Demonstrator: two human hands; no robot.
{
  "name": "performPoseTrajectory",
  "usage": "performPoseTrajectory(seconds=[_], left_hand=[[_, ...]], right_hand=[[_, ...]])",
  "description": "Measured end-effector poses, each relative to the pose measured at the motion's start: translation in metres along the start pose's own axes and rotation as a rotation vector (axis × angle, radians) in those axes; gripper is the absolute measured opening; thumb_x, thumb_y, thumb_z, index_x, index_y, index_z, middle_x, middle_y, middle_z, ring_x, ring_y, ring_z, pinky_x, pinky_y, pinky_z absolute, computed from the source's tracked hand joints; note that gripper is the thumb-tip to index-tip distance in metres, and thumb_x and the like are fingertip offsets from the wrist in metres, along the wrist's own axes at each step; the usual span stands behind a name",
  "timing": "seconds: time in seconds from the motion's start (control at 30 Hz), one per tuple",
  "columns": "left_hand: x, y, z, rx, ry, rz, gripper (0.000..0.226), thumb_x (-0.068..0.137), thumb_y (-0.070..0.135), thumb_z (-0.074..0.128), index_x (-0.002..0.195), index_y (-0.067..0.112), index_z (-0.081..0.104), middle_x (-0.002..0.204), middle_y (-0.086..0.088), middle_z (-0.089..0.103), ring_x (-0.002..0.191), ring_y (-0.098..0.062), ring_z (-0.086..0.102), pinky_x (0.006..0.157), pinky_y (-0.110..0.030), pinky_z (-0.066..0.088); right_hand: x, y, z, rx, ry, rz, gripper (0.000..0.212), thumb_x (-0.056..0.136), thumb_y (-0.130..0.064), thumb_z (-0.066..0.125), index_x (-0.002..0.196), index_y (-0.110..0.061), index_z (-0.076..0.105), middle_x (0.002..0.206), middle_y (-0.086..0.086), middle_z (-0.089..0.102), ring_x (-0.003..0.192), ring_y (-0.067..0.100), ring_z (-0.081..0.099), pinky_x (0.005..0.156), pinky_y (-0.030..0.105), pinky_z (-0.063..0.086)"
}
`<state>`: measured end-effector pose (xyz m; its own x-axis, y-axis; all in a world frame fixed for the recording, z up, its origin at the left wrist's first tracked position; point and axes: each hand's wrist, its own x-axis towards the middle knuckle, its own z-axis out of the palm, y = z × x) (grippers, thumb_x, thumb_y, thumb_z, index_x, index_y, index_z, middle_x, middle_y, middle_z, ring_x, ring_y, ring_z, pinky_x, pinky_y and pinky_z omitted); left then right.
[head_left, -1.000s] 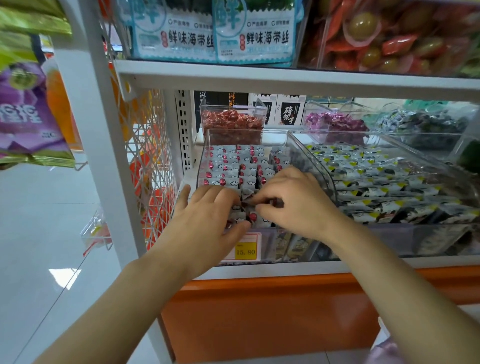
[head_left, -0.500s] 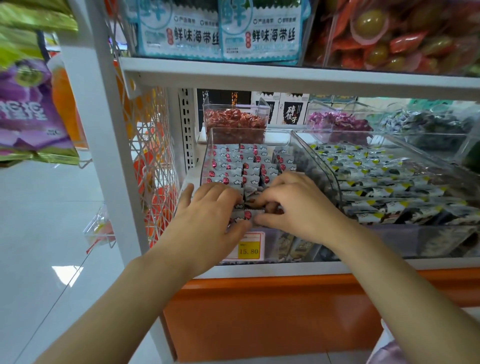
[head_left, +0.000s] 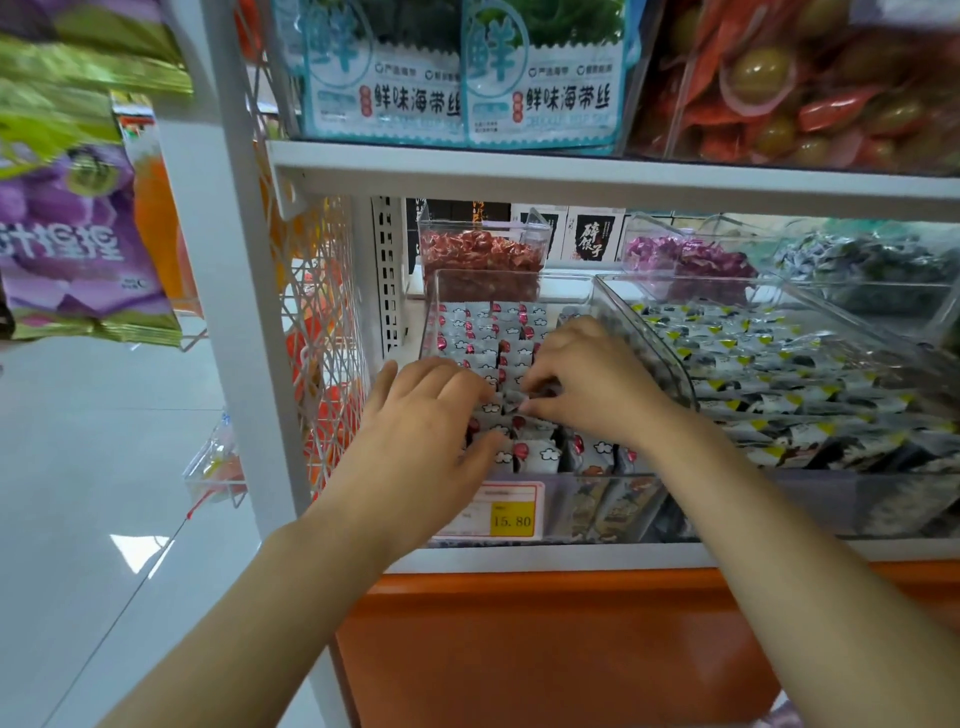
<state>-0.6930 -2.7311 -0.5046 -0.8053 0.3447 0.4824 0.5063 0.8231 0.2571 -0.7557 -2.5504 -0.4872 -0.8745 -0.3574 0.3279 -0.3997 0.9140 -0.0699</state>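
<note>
Red-dot packets (head_left: 467, 332), left hand (head_left: 431, 421) flat atop, grip of right hand (head_left: 587, 384) around one; yellow-marked packets (head_left: 779, 364) beside.

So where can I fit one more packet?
Only slim spots: the white shelf strip between the packet bin and the perforated upright, and the bare shelf between the red candy bin and purple candy bin. The packet bin is crowded under the left hand and right hand; the yellow-tipped packets fill their bin.
</note>
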Motion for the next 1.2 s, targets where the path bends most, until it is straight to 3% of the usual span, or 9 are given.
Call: performPoseTrajectory(seconds=[0.13, 0.3, 0.43, 0.53, 0.67, 0.87, 1.0, 1.13, 1.2], left_hand=[[0.002, -0.002, -0.001, 0.001, 0.106, 0.011, 0.029, 0.091, 0.027, 0.052, 0.119, 0.02, 0.056, 0.124, 0.006, 0.055, 0.126, -0.014, 0.033, 0.114, -0.039, 0.016], [0.003, 0.001, -0.009, 0.011, 0.29, 0.026, 0.017, 0.087, 0.013, 0.059, 0.103, 0.014, 0.066, 0.106, 0.002, 0.065, 0.107, -0.022, 0.048, 0.086, -0.024, 0.024], [0.005, 0.011, -0.012, -0.24, 0.235, -0.067, 0.03, 0.092, 0.029, 0.051, 0.121, 0.021, 0.057, 0.105, 0.016, 0.051, 0.086, 0.001, 0.052, 0.073, -0.006, 0.037], [0.004, 0.016, -0.01, -0.528, 0.137, -0.188, 0.041, 0.091, 0.036, 0.05, 0.131, 0.024, 0.048, 0.107, 0.011, 0.057, 0.082, 0.002, 0.059, 0.061, -0.008, 0.047], [0.005, 0.014, -0.015, -0.878, 0.166, -0.335, 0.027, 0.092, 0.016, 0.053, 0.118, 0.011, 0.058, 0.087, -0.005, 0.067, 0.07, -0.004, 0.066, 0.056, -0.011, 0.05], [0.007, 0.006, -0.022, -1.016, 0.214, -0.444, 0.021, 0.086, 0.013, 0.06, 0.107, 0.014, 0.063, 0.081, -0.005, 0.067, 0.07, -0.01, 0.069, 0.055, -0.017, 0.053], [0.007, 0.006, -0.023, -1.113, 0.192, -0.456, 0.025, 0.078, 0.019, 0.065, 0.102, 0.012, 0.063, 0.068, 0.004, 0.067, 0.067, -0.009, 0.068, 0.053, -0.017, 0.052], [0.008, 0.007, -0.023, -1.39, 0.107, -0.478, 0.026, 0.068, 0.023, 0.064, 0.089, 0.008, 0.064, 0.063, -0.001, 0.064, 0.053, -0.008, 0.06, 0.047, -0.015, 0.049], [0.009, 0.008, -0.022, -1.53, 0.103, -0.502, 0.019, 0.069, 0.018, 0.062, 0.086, 0.008, 0.063, 0.06, 0.0, 0.059, 0.048, -0.005, 0.054, 0.045, -0.013, 0.048]], right_hand=[[-0.002, -0.004, -0.003, 0.219, 0.156, -0.009, 0.012, 0.081, -0.032, 0.068, 0.078, -0.021, 0.067, 0.083, -0.01, 0.056, 0.096, 0.015, 0.046, 0.084, 0.032, 0.035], [-0.018, -0.006, -0.023, 0.51, 0.54, 0.122, 0.01, 0.088, -0.02, 0.062, 0.082, -0.012, 0.064, 0.078, -0.004, 0.059, 0.077, 0.017, 0.058, 0.073, 0.034, 0.048], [-0.035, -0.009, -0.032, 0.764, 0.764, 0.226, 0.01, 0.091, -0.013, 0.058, 0.082, -0.012, 0.058, 0.076, 0.004, 0.064, 0.066, 0.019, 0.065, 0.064, 0.038, 0.055], [-0.042, -0.016, -0.03, 1.091, 0.718, 0.332, 0.011, 0.092, -0.009, 0.055, 0.083, -0.009, 0.06, 0.071, 0.006, 0.064, 0.056, 0.013, 0.064, 0.059, 0.029, 0.057], [-0.05, -0.022, -0.026, 1.354, 0.569, 0.338, 0.012, 0.092, -0.006, 0.054, 0.085, -0.011, 0.063, 0.068, -0.001, 0.067, 0.057, 0.013, 0.065, 0.056, 0.024, 0.056], [-0.058, -0.017, -0.026, 1.386, 0.417, 0.355, 0.009, 0.09, -0.014, 0.058, 0.085, -0.014, 0.066, 0.08, -0.003, 0.073, 0.057, 0.011, 0.062, 0.052, 0.023, 0.054], [-0.055, -0.019, -0.025, 1.611, 0.367, 0.44, 0.013, 0.087, -0.016, 0.059, 0.076, -0.015, 0.067, 0.075, -0.002, 0.073, 0.049, 0.007, 0.055, 0.043, 0.019, 0.047], [-0.054, -0.018, -0.026, 1.89, 0.222, 0.576, 0.018, 0.073, -0.024, 0.066, 0.057, -0.019, 0.072, 0.054, -0.003, 0.059, 0.042, 0.006, 0.048, 0.036, 0.018, 0.04], [-0.054, -0.017, -0.026, 2.002, 0.176, 0.645, 0.018, 0.075, -0.023, 0.066, 0.06, -0.014, 0.068, 0.055, -0.001, 0.05, 0.04, 0.007, 0.044, 0.034, 0.018, 0.038]])
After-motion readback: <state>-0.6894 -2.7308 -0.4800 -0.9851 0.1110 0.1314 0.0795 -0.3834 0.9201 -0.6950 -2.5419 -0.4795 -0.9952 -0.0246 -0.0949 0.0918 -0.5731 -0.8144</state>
